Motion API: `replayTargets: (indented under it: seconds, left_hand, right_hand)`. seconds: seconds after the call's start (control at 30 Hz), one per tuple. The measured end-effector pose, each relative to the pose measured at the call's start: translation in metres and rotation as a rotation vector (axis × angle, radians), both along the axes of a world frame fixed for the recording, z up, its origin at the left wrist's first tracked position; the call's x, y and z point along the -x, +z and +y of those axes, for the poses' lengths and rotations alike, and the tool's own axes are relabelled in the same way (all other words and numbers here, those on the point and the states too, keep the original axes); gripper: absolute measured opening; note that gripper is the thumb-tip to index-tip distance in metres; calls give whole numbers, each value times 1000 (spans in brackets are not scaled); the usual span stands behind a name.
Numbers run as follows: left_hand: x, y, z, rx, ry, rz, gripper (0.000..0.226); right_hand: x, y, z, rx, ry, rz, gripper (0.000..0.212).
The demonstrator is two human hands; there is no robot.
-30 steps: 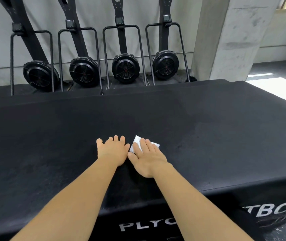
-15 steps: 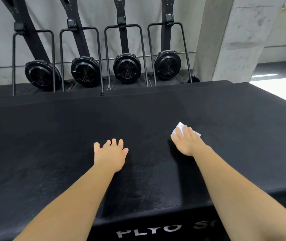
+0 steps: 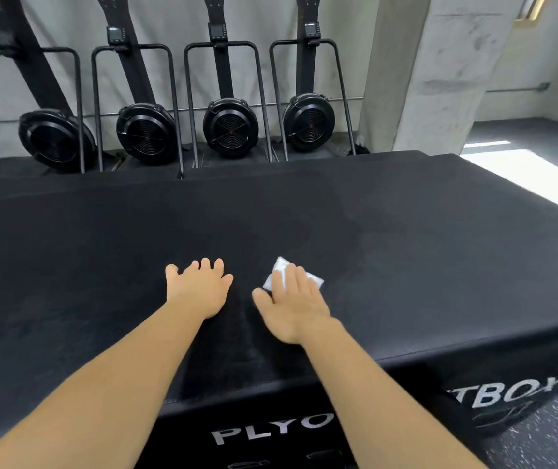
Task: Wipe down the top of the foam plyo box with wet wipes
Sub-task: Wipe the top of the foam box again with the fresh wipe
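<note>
We press the wipe (image 3: pixel 278 274) flat on the box (image 3: pixel 406 265) under our right hand (image 3: pixel 293 304), fingers straight | left hand (image 3: pixel 199 289) at its 9 o'clock, flat, fingers spread, holding nothing

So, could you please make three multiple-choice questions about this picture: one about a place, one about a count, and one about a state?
1. Where is the wet wipe?
A) on the floor
B) under the fingers of the right hand, on the plyo box top
C) hanging over the box's front edge

2. How many fan flywheels stand behind the box?
A) two
B) four
C) six

3. How is the left hand?
A) clenched in a fist
B) lifted in the air
C) open, resting on the box top

Answers:
1 B: the white wipe shows from beneath those fingers.
2 B: four round black housings stand in a row.
3 C: its fingers lie spread on the black surface.
</note>
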State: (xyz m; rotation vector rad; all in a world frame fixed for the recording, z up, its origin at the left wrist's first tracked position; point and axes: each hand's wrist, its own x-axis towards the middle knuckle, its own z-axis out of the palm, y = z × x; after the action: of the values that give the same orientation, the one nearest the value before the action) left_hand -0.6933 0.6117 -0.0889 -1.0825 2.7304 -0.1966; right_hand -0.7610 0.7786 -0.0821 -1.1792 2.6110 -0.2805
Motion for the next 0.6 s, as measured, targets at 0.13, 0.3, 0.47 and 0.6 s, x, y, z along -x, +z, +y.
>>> replayTargets:
  seconds: [0.13, 0.3, 0.47, 0.6]
  left_hand:
    - [0, 1, 0, -7, 0, 5, 51]
    - [1, 2, 0, -24, 25, -19, 52]
    - [2, 2, 0, -17, 20, -29, 52]
    - [2, 3, 0, -16, 18, -33, 52]
  right_hand:
    - [-28, -5, -4, -83, 125, -52, 71]
    - [-10, -1, 11, -73, 165, -26, 62]
    - [38, 1, 40, -4, 24, 26, 47]
    - [73, 5, 60, -43, -96, -19, 47]
